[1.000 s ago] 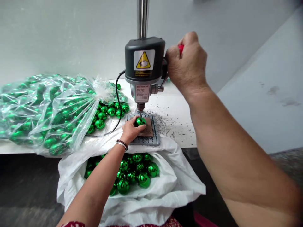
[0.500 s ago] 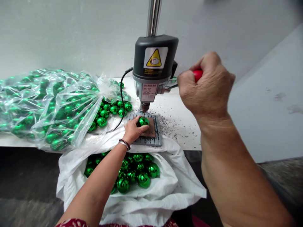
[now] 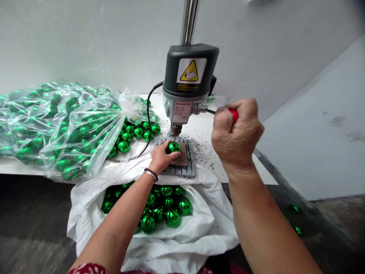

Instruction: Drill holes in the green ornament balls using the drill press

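Observation:
A small bench drill (image 3: pixel 191 72) stands on the white table, its bit pointing down at a shiny green ball (image 3: pixel 174 147). My left hand (image 3: pixel 162 155) grips that ball between thumb and fingers, on a brown pad (image 3: pixel 184 155) over the grey drill base (image 3: pixel 190 171). Whether the bit has entered the ball is too small to tell. My right hand (image 3: pixel 236 133) is closed round the red knob (image 3: pixel 234 116) of the drill's lever, right of the drill head.
A clear plastic bag (image 3: pixel 57 129) full of green balls lies at the left, loose balls (image 3: pixel 138 132) by its mouth. A white sack (image 3: pixel 199 224) with more balls is in front. Dark shavings dot the table (image 3: pixel 265 173). A black cable (image 3: pixel 148 110) hangs beside the drill.
My right hand has pulled the lever knob downward. The view has shifted slightly, and two green balls on the floor at the right now show. My left hand still holds its ball.

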The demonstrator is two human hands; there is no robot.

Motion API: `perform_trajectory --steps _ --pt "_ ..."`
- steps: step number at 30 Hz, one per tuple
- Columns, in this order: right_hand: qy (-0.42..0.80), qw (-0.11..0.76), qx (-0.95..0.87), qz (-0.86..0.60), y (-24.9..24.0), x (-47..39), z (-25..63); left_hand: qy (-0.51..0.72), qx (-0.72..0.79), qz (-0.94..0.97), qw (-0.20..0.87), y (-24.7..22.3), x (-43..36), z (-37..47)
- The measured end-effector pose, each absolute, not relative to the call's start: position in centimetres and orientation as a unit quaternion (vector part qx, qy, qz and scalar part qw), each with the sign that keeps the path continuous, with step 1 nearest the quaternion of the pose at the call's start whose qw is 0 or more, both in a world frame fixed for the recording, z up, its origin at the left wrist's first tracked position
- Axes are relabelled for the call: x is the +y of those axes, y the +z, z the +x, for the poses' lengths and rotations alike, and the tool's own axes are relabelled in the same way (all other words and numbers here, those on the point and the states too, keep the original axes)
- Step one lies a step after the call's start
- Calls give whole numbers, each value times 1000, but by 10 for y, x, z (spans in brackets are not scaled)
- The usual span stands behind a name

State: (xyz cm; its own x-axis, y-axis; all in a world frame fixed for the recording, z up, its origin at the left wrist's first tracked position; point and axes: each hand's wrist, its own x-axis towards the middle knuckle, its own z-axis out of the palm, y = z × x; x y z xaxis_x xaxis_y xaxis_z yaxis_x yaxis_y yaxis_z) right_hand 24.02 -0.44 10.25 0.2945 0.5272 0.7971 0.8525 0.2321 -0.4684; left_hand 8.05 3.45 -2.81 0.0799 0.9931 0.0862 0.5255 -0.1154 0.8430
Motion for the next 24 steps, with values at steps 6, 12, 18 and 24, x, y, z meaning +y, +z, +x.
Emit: perform_trajectory --steps 6,12,18,24 --pt "-155 574 -554 -583 82 -4 237 332 593 679 279 -31 35 81" --pt "-171 608 -544 -553 67 -1 236 327 599 671 288 -27 34 82" --pt "-211 626 -542 -519 50 5 239 323 600 677 279 -24 32 82" --pt "-220 625 -567 -490 39 2 240 292 614 685 260 -22 30 82"
